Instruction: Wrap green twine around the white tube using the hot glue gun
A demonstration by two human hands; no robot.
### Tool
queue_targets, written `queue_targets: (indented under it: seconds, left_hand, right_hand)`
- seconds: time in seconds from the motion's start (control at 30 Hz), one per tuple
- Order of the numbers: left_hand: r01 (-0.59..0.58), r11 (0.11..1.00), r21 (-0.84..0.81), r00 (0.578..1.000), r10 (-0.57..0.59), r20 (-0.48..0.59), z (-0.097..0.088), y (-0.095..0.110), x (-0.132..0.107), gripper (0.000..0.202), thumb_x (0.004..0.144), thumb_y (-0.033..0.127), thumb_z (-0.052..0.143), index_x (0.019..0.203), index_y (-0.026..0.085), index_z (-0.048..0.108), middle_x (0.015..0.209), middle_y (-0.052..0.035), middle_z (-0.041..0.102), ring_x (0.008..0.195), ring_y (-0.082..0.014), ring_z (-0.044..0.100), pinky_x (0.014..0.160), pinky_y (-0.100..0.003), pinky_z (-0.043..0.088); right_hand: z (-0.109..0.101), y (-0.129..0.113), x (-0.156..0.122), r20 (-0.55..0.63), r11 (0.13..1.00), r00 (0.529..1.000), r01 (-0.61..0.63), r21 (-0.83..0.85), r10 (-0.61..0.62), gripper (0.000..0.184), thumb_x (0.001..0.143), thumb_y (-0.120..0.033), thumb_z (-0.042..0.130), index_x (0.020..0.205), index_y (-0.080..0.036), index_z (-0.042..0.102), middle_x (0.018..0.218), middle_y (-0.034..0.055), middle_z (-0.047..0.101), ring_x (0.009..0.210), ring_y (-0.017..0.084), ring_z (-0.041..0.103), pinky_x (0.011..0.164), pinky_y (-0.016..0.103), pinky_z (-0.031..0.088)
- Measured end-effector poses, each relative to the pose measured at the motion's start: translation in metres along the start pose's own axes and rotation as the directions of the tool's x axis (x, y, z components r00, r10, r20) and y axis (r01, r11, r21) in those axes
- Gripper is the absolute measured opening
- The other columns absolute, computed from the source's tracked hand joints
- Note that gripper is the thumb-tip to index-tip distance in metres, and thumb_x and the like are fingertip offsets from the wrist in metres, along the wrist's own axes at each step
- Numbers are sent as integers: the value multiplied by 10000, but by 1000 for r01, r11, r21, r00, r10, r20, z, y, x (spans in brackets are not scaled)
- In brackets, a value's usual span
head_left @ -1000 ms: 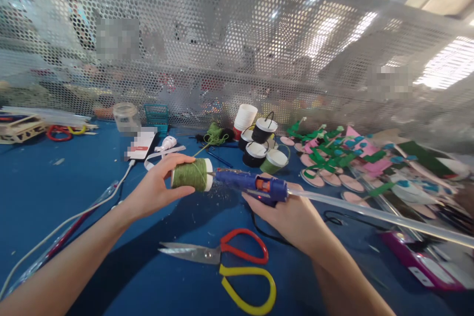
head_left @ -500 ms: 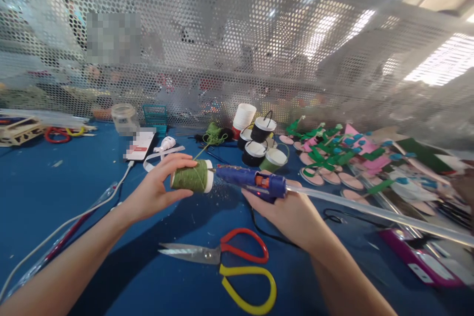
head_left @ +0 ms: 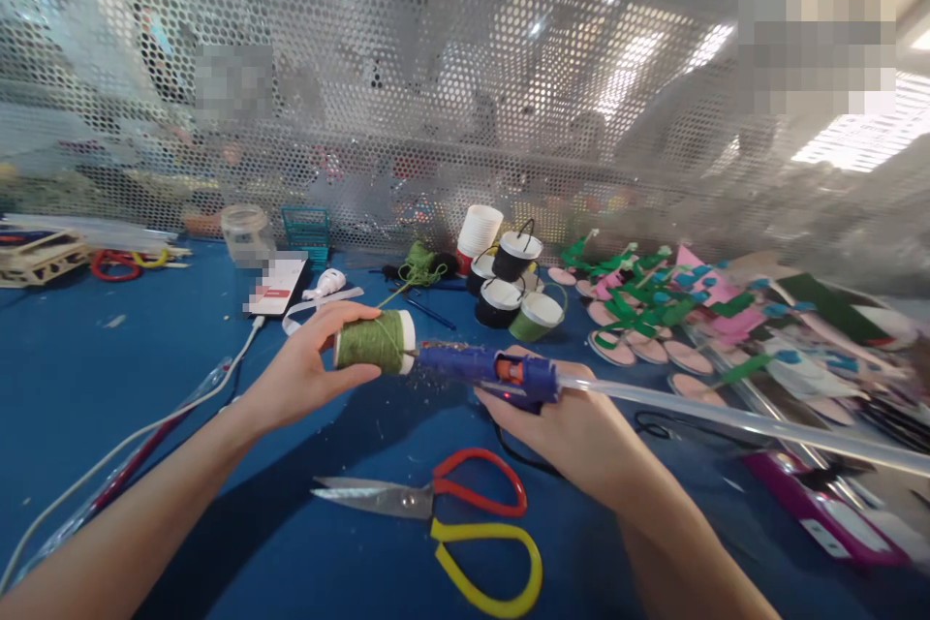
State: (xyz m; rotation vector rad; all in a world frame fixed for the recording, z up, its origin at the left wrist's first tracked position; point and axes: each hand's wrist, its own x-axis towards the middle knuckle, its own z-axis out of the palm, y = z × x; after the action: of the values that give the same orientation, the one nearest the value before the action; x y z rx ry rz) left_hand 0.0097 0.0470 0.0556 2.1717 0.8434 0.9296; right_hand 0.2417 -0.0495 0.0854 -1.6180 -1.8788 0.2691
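Note:
My left hand (head_left: 301,370) grips a small cup wound with green twine (head_left: 374,342), held on its side above the blue table (head_left: 145,358). A strand of twine runs from it back to a green tangle (head_left: 419,263). My right hand (head_left: 563,426) is closed round a blue glue gun (head_left: 490,369) with a long clear glue stick (head_left: 727,421) trailing right. The gun's nozzle touches the cup's white rim.
Red and yellow scissors (head_left: 465,518) lie below my hands. Behind stand small black and green buckets (head_left: 512,295) and stacked white cups (head_left: 480,231). Green and pink craft pieces (head_left: 654,305) cover the right. A phone (head_left: 277,284) with a white cable lies left, before a perforated metal screen (head_left: 436,97).
The glue gun's nozzle has dropped slightly and closed onto the cup's rim. My left hand and the cup have hardly moved.

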Motion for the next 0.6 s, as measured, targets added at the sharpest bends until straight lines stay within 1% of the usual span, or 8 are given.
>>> queue_targets:
  seconds: [0.13, 0.23, 0.3, 0.37, 0.43, 0.6]
  left_hand:
    - [-60, 998, 0, 998, 60, 8, -1, 0, 0, 390, 736, 258, 644, 1098, 216, 505, 1180, -105, 499, 1149, -259, 455, 974, -455, 376]
    - [-137, 991, -6, 990, 137, 30, -1, -2, 0, 374, 737, 204, 642, 1088, 220, 515, 1188, -114, 495, 1196, -268, 417, 993, -472, 350]
    - [-168, 986, -3, 985, 168, 48, -1, -3, -1, 369, 746, 171, 630, 1091, 229, 515, 1209, -115, 476, 1215, -268, 399, 996, -471, 347]
    - [-184, 983, 4, 981, 184, 61, 0, -4, -1, 363, 759, 153, 614, 1098, 237, 510, 1227, -112, 455, 1225, -265, 389, 994, -460, 352]
    - [-197, 980, 12, 978, 195, 74, 0, -3, -2, 352, 774, 151, 598, 1101, 240, 506, 1232, -105, 446, 1223, -259, 392, 990, -445, 362]
    - [-219, 975, 37, 972, 215, 95, 0, -2, -3, 332, 792, 153, 576, 1103, 242, 504, 1232, -99, 442, 1200, -259, 426, 976, -428, 387]
  right_hand:
    - [-6, -7, 5, -7, 998, 999, 51, -35, -51, 138, 750, -219, 505, 648, -223, 598, 560, -2, 622, 476, 145, 540, 463, 242, 441]
    - [-10, -8, 8, 37, 977, 988, 154, -148, -150, 188, 743, -195, 477, 644, -232, 633, 555, 15, 625, 503, 157, 555, 464, 243, 431]
    - [-11, -5, 10, 52, 956, 980, 200, -213, -194, 207, 733, -183, 465, 663, -229, 654, 556, 25, 629, 537, 169, 572, 470, 243, 422]
    - [-11, -2, 10, 30, 953, 980, 198, -231, -197, 212, 731, -187, 460, 698, -222, 667, 541, 26, 624, 542, 177, 577, 476, 249, 419]
    - [-10, 0, 10, 5, 965, 985, 170, -200, -172, 204, 745, -201, 462, 708, -213, 662, 540, 22, 624, 515, 170, 570, 484, 252, 430]
    - [-9, -4, 14, -21, 989, 994, 103, -106, -106, 168, 748, -204, 490, 651, -217, 627, 510, 7, 600, 462, 155, 535, 472, 245, 444]
